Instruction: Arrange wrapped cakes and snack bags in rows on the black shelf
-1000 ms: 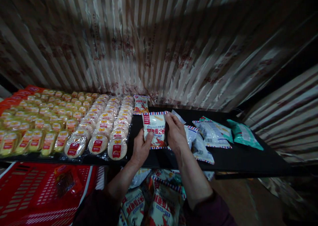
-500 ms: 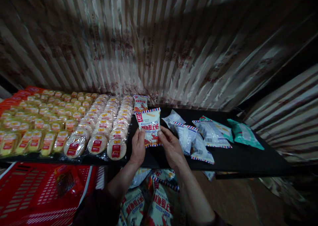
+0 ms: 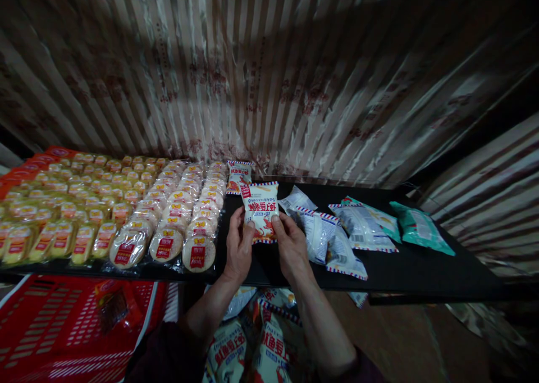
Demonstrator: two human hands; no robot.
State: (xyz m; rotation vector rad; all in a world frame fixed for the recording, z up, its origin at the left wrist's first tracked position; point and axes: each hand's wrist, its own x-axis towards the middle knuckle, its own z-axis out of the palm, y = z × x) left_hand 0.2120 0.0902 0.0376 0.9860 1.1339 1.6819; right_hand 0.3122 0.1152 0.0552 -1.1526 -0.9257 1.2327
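Between both hands I hold a white snack bag (image 3: pixel 261 206) with red lettering and striped ends, its front towards me, above the black table (image 3: pixel 404 273). My left hand (image 3: pixel 240 245) grips its lower left side. The lower right corner is pinched by my right hand (image 3: pixel 290 242). Just behind it, a matching snack bag (image 3: pixel 239 176) lies at the table's back edge, beside the rows of round rice crackers (image 3: pixel 199 254). To the right of my right hand lie several snack bags (image 3: pixel 320 231) with their printed backs up.
Yellow-wrapped cakes (image 3: pixel 80 242) in rows and orange packets (image 3: pixel 42 158) fill the table's left part. Green bags (image 3: pixel 421 228) lie at the right. Below the front edge are a red basket (image 3: pixel 42 315) and more snack bags (image 3: pixel 229 343). Striped curtain (image 3: pixel 252 63) hangs behind.
The held snack bag has shifted slightly right. My left hand has moved up and round its lower left side; the right hand keeps its grip.
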